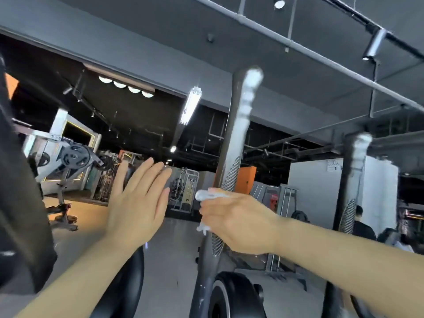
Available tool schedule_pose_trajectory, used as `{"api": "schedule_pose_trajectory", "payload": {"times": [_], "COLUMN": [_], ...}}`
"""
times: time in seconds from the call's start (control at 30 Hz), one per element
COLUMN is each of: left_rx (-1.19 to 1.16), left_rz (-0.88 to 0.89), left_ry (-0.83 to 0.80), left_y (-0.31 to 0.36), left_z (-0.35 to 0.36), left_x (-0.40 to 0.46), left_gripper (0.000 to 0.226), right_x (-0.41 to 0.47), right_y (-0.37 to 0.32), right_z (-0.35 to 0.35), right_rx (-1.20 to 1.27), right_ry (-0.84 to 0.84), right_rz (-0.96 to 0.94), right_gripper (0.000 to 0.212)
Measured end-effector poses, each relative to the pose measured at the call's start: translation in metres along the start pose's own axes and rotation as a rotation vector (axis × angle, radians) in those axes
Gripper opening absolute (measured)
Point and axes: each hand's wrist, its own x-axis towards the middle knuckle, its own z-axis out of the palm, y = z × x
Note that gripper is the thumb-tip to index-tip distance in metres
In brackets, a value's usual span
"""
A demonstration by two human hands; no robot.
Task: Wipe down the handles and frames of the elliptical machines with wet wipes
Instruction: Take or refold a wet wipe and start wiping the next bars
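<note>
A tall grey elliptical handle (238, 125) rises through the middle of the view, with a ribbed grip and a silvery top. My right hand (238, 219) grips this handle low on the ribbed part, with a white wet wipe (204, 196) bunched between fingers and bar. My left hand (137, 198) is raised to the left of the handle, fingers straight and together, touching nothing. A second, similar handle (354, 180) stands further right. The black housing of the machine (231, 294) shows below.
A dark panel (18, 191) fills the left edge. Weight machines and plates (75, 154) stand in the back left, an orange panel (247, 180) behind the handle. Seated people (364, 226) are at the far right. Pipes and track lights run overhead.
</note>
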Motion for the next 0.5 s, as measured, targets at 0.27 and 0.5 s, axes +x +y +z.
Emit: {"api": "schedule_pose_trajectory", "payload": {"times": [0.27,0.5], "left_rx": [-0.171,-0.137], "left_rz": [-0.121,-0.149], "left_ry": [-0.081,-0.106], "left_y": [0.044,0.047], "left_z": [-0.021,-0.043], "left_x": [-0.086,-0.086], "left_gripper": [0.042,0.042], "right_x": [0.011,-0.037], "right_y": [0.029,-0.051], "right_z": [-0.007,0.052], "right_rx": [-0.127,0.068], "right_ry": [0.235,0.148], "right_rz": [0.225,0.017], "right_gripper": [0.035,0.031]}}
